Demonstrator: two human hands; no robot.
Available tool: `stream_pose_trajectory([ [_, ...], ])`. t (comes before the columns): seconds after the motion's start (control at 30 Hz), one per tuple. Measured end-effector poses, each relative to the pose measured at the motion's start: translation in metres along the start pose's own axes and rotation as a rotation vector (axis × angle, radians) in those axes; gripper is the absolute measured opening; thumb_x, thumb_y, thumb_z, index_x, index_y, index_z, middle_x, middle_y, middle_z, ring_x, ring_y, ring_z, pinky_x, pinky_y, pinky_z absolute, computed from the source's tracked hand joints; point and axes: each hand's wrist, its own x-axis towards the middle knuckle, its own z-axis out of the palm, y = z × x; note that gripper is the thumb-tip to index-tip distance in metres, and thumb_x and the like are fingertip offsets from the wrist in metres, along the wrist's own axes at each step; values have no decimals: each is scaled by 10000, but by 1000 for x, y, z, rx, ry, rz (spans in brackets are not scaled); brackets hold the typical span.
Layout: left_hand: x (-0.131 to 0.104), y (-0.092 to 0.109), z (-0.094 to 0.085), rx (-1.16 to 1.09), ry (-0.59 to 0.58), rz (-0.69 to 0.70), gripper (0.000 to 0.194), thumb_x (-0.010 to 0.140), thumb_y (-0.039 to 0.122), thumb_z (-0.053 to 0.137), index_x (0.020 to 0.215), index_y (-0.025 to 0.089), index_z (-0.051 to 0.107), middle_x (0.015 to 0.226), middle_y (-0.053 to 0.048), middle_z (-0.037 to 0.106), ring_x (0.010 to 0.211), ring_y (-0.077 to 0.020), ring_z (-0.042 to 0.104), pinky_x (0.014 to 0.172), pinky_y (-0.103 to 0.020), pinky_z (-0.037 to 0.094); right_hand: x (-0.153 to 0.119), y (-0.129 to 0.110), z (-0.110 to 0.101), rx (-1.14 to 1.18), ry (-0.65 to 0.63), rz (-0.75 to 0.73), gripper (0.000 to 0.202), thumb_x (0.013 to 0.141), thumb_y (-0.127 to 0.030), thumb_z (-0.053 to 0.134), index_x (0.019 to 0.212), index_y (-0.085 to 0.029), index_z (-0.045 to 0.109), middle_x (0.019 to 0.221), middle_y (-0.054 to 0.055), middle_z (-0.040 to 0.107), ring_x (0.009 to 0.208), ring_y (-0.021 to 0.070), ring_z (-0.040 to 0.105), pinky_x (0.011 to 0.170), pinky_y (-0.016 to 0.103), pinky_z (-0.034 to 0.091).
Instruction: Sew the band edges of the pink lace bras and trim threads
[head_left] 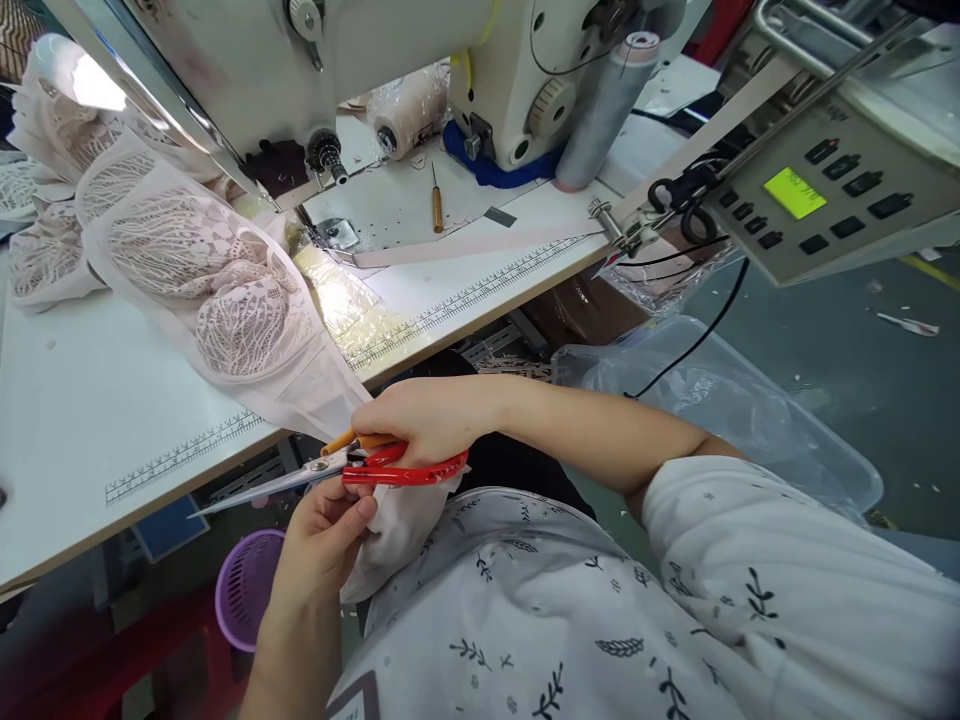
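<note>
My right hand (pixel 431 415) is closed around red-handled scissors (pixel 405 474), whose long blades point left past the table edge. An orange-handled tool (pixel 346 440) also shows at its fingers. Just below, my left hand (pixel 326 525) pinches the pale fabric near the scissors' handles. Pale pink lace bra pieces (pixel 247 320) lie on the white table and run down to my hands, and more of the pale cloth (pixel 401 530) hangs at my lap. The fabric edge between my hands is partly hidden.
A sewing machine (pixel 397 40) stands over the white table (pixel 67 400). An orange-handled awl (pixel 437 208) lies on the machine bed. At the right are a control panel (pixel 832 190) and a clear plastic bin (pixel 795 430). A purple basket (pixel 247 590) sits below the table.
</note>
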Motion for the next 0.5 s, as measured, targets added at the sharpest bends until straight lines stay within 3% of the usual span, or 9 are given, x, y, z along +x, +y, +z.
stream_pose_trajectory([
  [0.5,0,-3,8,-57,75,45,299,535,366,875,694,153,738,576,-30,650,471,-102,523,442,-200,445,3,-4,1,-54,-16,2,306,788,-209,590,687,-218,301,655,-43,428,578,114,376,533,257,268],
])
